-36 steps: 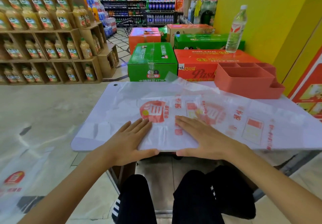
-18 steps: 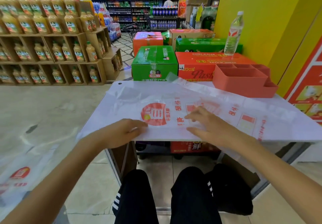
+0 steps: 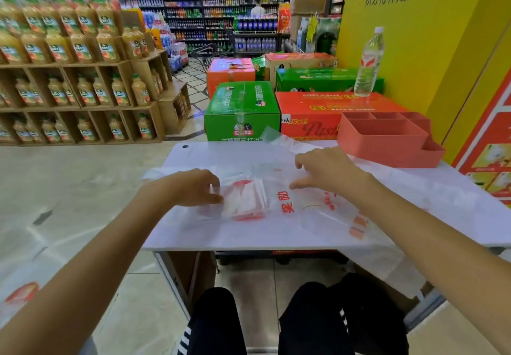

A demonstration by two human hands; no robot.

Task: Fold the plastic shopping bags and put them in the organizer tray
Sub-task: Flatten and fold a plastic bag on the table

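Currently: 1 thin white red-printed plastic shopping bag (image 3: 276, 202) on white tabletop (image 3: 193, 158), part-folded; left hand (image 3: 190, 188) and right hand (image 3: 326, 172) pinching it; coral compartmented plastic organizer tray (image 3: 387, 139) unfilled.

We reach both arms forward; our left hand (image 3: 193, 187) pinches with curled fingers, our right hand (image 3: 325, 170) hovers, fingers bent.

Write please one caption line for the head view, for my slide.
Both hands, left and right, fold a plastic bag on the table; the tray waits empty.
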